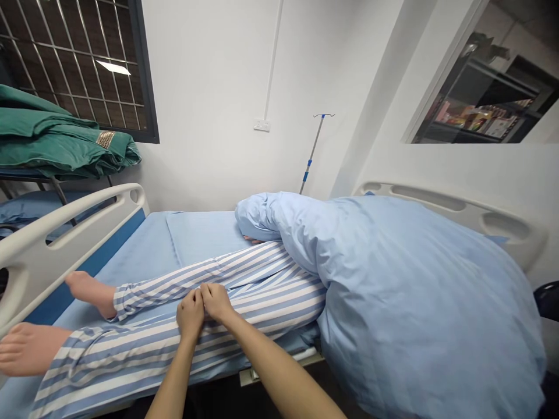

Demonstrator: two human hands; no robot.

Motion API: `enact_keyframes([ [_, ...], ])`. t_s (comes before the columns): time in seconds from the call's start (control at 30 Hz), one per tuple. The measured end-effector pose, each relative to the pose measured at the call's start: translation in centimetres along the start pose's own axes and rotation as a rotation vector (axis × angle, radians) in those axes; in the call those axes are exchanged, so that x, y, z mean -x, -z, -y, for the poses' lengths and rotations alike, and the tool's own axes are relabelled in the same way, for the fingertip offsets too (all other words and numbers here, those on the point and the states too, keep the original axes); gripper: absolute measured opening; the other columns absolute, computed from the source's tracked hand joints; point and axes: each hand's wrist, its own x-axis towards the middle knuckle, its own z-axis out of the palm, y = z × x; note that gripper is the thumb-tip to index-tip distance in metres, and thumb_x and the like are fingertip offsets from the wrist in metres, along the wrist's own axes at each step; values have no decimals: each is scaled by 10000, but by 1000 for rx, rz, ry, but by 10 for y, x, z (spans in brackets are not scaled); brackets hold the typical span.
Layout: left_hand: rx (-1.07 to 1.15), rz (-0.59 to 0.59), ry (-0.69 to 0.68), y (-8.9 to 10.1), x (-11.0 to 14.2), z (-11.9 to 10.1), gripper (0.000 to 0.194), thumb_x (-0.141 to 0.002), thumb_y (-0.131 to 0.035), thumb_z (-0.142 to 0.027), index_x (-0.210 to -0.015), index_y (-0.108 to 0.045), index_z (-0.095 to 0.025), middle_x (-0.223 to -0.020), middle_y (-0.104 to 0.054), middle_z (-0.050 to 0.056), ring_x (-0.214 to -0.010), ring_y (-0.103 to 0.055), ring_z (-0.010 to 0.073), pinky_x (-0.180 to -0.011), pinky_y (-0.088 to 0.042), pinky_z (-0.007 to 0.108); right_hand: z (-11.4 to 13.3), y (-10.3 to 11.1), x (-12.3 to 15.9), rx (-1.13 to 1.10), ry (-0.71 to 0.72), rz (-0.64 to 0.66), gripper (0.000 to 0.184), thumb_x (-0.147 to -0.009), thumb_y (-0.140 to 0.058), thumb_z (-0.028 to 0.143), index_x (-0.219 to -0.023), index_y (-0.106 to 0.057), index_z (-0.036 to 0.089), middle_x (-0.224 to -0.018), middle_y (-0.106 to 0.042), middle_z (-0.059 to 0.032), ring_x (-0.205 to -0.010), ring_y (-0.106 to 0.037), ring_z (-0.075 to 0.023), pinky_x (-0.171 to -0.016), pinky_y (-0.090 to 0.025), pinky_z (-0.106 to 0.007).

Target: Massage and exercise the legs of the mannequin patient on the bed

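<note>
The striped trousers point(262, 302) lie across the middle of the frame, running to the lower left, worn on two legs stretched out on the bed. My left hand point(191, 314) and my right hand point(216, 301) rest on the nearer trouser leg, side by side and touching. The fingers of both are curled closed; whether any cloth is caught inside them, I can't tell. Two bare feet point(92, 291) stick out of the cuffs at the left, the nearer one by the frame's edge.

Under the legs I see a light blue sheet point(201, 230). A blue quilt point(406, 291) is heaped over the right side, covering the top of the trousers. A pale bed board point(72, 218) with a blue panel stands at the left, and another headboard point(437, 198) rises behind the quilt. Green cloth point(56, 142) is piled at the upper left, below a barred window point(78, 64). At upper centre, a drip stand point(312, 152) stands near the wall socket point(261, 124).
</note>
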Motion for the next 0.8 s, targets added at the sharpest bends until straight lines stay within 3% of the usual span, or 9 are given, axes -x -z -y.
enact_keyframes([
  [0.17, -100, 38, -36, -3, 0, -1, 312, -832, -335, -351, -622, -514, -205, -693, -624, 38, -650, -501, 149, -586, -251, 247, -20, -20, 21, 41, -80, -133, 460, -927, -248, 291, -682, -618, 169, -692, -665, -54, -618, -552, -128, -556, -243, -251],
  [0.43, -116, 94, -45, -3, 3, -3, 329, -830, -314, -371, -648, -538, -213, -747, -645, 57, -683, -529, 179, -591, -264, 263, -17, -18, 13, -75, -160, -161, 455, -900, -273, 308, -635, -619, 178, -704, -674, -76, -640, -571, -152, -572, -298, -244],
  [0.53, -15, 112, -20, -6, -2, -15, 318, -810, -335, -352, -640, -560, -204, -730, -637, 59, -677, -521, 177, -588, -277, 261, -22, -19, 10, -263, -200, -211, 462, -882, -279, 347, -598, -594, 163, -645, -650, -82, -594, -545, -157, -557, -322, -245],
  [0.7, 323, 68, 24, -17, -11, -53, 276, -735, -419, -341, -514, -472, -186, -503, -501, -11, -545, -448, 130, -539, -295, 234, -32, -18, 1, -738, -247, -265, 456, -849, -295, 437, -621, -565, 149, -615, -607, -50, -586, -512, -143, -553, -374, -232],
  [0.8, 385, 22, 42, -22, -8, -56, 287, -759, -369, -346, -529, -441, -190, -486, -464, -28, -520, -422, 118, -521, -302, 226, -37, -19, -2, -815, -253, -266, 459, -822, -328, 488, -557, -503, 158, -524, -526, -15, -522, -444, -121, -511, -357, -227],
])
